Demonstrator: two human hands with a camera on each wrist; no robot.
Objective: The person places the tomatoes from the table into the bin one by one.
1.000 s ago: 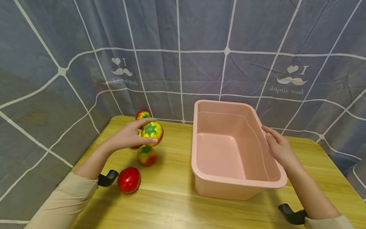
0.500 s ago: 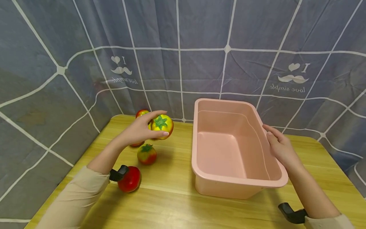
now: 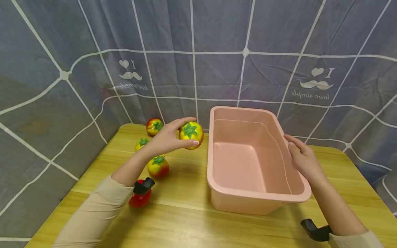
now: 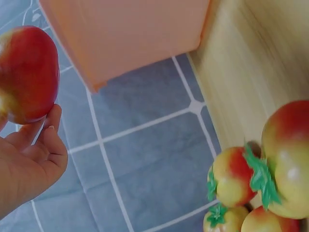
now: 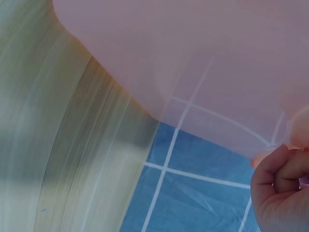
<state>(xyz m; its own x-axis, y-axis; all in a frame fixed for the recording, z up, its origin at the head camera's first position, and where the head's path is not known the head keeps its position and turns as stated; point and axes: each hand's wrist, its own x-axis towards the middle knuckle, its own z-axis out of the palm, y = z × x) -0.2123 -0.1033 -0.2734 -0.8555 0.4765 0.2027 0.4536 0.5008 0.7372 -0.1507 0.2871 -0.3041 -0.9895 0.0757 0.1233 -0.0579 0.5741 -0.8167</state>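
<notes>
My left hand (image 3: 167,139) pinches a yellow-and-red tomato (image 3: 193,135) with a green star-shaped calyx between thumb and fingers, in the air just left of the pink plastic basin (image 3: 257,195). From the left wrist view, the same tomato (image 4: 34,72) shows its red side above the fingers. My right hand (image 3: 305,162) grips the basin's right rim, thumb on top; its curled fingers (image 5: 280,174) appear at the right edge of the right wrist view. No fruit lies inside the basin.
Below the left forearm are three more tomatoes: one (image 3: 154,126) at the back, one (image 3: 142,144) partly hidden, one (image 3: 159,167) nearer. A red fruit (image 3: 140,199) is partly covered by the black wrist mount (image 3: 144,186). A grey grid-patterned curtain (image 3: 217,75) borders the wooden table (image 3: 186,224).
My left hand has carried the tomato rightward and slightly away, from above the other tomatoes to beside the basin. The right hand and the basin have stayed in place.
</notes>
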